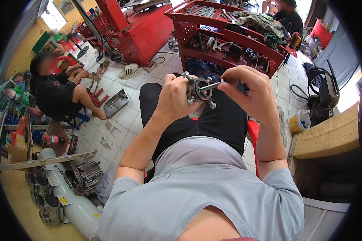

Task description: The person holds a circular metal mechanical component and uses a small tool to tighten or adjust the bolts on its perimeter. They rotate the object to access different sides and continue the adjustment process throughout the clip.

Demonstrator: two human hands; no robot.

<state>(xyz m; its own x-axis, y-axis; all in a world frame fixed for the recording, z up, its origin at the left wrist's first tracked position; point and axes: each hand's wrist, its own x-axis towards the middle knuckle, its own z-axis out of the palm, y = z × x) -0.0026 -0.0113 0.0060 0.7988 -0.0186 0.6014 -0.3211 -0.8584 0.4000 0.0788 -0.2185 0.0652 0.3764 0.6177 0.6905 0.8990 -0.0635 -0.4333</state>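
Above my lap, my left hand [171,96] is closed around a dark round metal part [192,89], a ring with a wide central opening and several bolts sticking out from its rim. My right hand [250,90] pinches a slim metal rod-like tool [211,86] between thumb and fingers. The tool's far end reaches into or across the ring's opening; I cannot tell whether it touches the inner wall. Something small and white shows at my right fingertips. My left fingers are partly hidden behind the ring.
Ahead stands a red tool cart [185,48] with wrenches and loose parts on its shelves. A metal tray [122,96] lies on the tiled floor by a seated person [64,86]. To the right are a white bucket [300,121] and a black hose-fitted machine [323,88].
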